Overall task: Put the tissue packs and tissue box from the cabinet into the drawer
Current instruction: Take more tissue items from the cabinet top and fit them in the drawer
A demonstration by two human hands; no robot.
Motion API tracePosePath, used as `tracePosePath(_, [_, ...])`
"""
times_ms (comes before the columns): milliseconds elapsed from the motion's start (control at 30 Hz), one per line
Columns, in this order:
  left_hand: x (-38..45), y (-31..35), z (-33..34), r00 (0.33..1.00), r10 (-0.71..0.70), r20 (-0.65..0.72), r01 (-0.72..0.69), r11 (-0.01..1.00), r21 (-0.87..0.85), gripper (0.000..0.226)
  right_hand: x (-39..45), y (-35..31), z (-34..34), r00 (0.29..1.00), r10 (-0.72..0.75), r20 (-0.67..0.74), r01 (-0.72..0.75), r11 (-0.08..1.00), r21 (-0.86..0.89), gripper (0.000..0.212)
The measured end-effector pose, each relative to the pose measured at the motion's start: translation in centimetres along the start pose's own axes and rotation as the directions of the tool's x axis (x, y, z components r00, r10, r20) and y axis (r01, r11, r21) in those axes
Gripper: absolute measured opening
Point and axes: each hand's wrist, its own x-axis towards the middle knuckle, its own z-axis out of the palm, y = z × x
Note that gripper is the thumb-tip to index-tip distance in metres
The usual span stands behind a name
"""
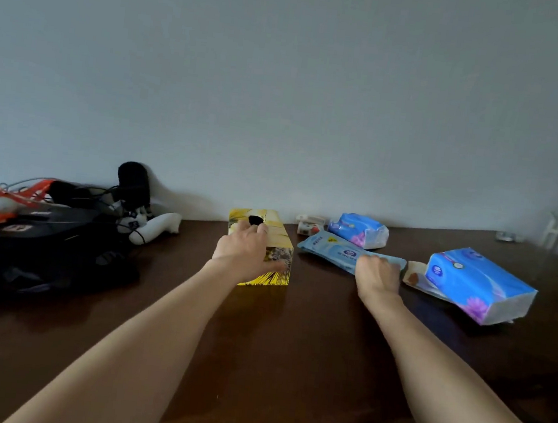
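Yellow tissue box [276,242], oval opening up, stands mid cabinet top [256,346] near back edge, long side running front-to-back. Flat pale-blue pack [332,249] lies just right of it; small blue pack [360,230] behind that, by back edge. Big blue/white pack [480,284] w/ purple flower, prob. opened at its left end, lies angled toward right edge.

Dark brown wooden cabinet top [257,340]: polished, glossy, faint reflections. Yellow printed cardboard tissue box [277,235]: smooth, slight sheen. Flat light-blue plastic-film wipes pack [332,249]: soft, crinkled, semi-gloss. Large blue-and-white plastic-wrapped tissue pack [480,284] and the smaller blue-and-white plastic-wrapped pack [360,230] near the wall: shiny film, wrinkled at the ends. Black fabric bag heap [43,245]: matt cloth, with thin smooth cables. Pale grey painted wall [283,91]: matt, even
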Motion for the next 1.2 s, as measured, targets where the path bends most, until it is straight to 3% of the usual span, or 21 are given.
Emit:
tracePosePath(200, [-3.2,0.8,-1.3,0.999,-0.003,-0.043,0.001,0.999,-0.044,0.084,-3.9,-1.7,-1.8,0.99,-0.107,0.088,0.081,0.963,0.256,0.02])
tracePosePath(433, [-10.4,2.1,-2.9,0.982,-0.091,-0.164,0.099,0.994,0.042,0.099,-11.7,-1.9,-3.3,0.981,-0.112,0.157,0.026,0.884,0.466,0.017])
tracePosePath(567, [-14.9,2.7,-3.8,0.968,-0.049,-0.246,0.073,0.994,0.087,0.097,-16.1,-2.9,-4.5,0.999,-0.003,0.033,-0.017,0.79,0.613,0.035])
tracePosePath(633, [-16.9,2.6,-4.2,0.959,-0.03,-0.283,0.062,0.993,0.104,0.098,-17.5,-2.8,-5.0,0.993,0.109,-0.05,-0.064,0.833,0.549,0.034])
tracePosePath(767, [-18.9,1.7,-4.9,0.949,-0.011,-0.315,0.046,0.993,0.106,0.1,-19.0,-1.2,-4.9,0.953,0.241,0.181,-0.295,0.872,0.391,0.092])
tracePosePath(833, [-19.3,1.5,-5.0,0.948,-0.008,-0.317,0.042,0.994,0.1,0.102,-19.6,-1.0,-4.6,0.951,0.265,0.159,-0.308,0.868,0.389,0.097])
tracePosePath(933, [-19.7,1.7,-5.2,0.945,-0.018,-0.328,0.048,0.995,0.085,0.102,-20.8,-1.5,-4.6,0.949,0.307,0.067,-0.301,0.826,0.477,0.087])
tracePosePath(1033, [-20.2,1.9,-5.2,0.931,-0.021,-0.365,0.059,0.994,0.094,0.098,-23.1,-1.6,-3.6,0.917,0.398,0.004,-0.289,0.66,0.693,0.066])
tracePosePath(1133, [-21.3,2.4,-5.3,0.914,-0.049,-0.402,0.099,0.99,0.105,0.096,-26.1,-1.9,-1.3,0.887,0.46,0.043,-0.185,0.268,0.945,0.071])
tracePosePath(1200, [-22.4,2.9,-5.4,0.892,-0.052,-0.449,0.114,0.987,0.111,0.093,-27.8,-2.5,0.3,0.903,0.421,0.086,-0.087,-0.018,0.996,0.08])
